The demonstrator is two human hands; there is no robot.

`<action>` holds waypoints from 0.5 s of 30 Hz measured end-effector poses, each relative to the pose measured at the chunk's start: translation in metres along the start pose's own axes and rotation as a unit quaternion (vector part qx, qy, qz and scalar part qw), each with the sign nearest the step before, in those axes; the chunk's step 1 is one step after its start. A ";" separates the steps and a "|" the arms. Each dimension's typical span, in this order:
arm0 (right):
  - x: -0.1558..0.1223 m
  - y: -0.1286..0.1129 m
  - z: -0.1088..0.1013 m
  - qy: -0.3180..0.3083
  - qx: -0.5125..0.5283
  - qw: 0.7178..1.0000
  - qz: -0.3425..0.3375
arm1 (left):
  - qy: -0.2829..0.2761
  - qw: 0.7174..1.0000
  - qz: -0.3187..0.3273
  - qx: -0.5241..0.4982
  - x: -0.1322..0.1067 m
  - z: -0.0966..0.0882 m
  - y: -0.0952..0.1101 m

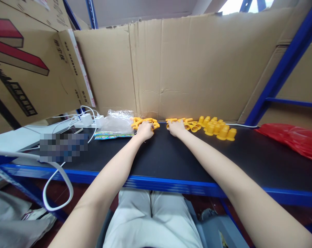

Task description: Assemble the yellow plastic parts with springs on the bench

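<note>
My left hand [145,131] is at the back of the black shelf top, its fingers curled over a pile of yellow curved plastic pieces [137,121]. A short way to its right, my right hand [177,128] bends its fingers down onto a second group of yellow plastic pieces [194,128], some with round, cup-like ends. Both hands are closed on pieces in their groups, though the fingertips are partly hidden. Further right stand several yellow hollow plastic cones [223,132] with flared bases, apart from my right hand.
Left of my left hand lies a clear plastic bag [117,122] on a colourful packet. White chargers [86,120] and cables crowd the left side. A red plastic bag [292,137] lies at right. A cardboard wall [197,69] closes the back; a blue rail [171,184] edges the front.
</note>
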State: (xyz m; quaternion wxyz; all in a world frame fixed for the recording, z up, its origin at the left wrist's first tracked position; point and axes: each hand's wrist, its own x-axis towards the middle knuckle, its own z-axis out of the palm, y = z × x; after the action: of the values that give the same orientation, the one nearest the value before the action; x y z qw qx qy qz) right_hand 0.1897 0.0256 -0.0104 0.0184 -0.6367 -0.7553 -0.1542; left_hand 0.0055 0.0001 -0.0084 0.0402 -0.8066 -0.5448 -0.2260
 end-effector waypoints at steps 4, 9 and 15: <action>-0.003 0.013 -0.019 -0.001 0.035 0.999 0.011 | -0.023 0.999 -0.019 0.029 -0.001 0.003 -0.002; -0.016 0.050 -0.046 0.010 0.102 0.994 0.050 | -0.032 0.999 -0.027 0.028 -0.002 0.001 0.002; -0.035 0.103 -0.036 0.076 0.152 0.978 0.117 | -0.047 0.998 -0.028 0.036 -0.003 0.001 0.003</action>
State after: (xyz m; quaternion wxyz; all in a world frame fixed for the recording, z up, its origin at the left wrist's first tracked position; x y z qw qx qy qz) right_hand 0.2898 -0.0021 0.0372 0.1902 -0.6968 -0.6867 -0.0822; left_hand 0.0073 -0.0036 -0.0097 0.0372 -0.7991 -0.5759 -0.1687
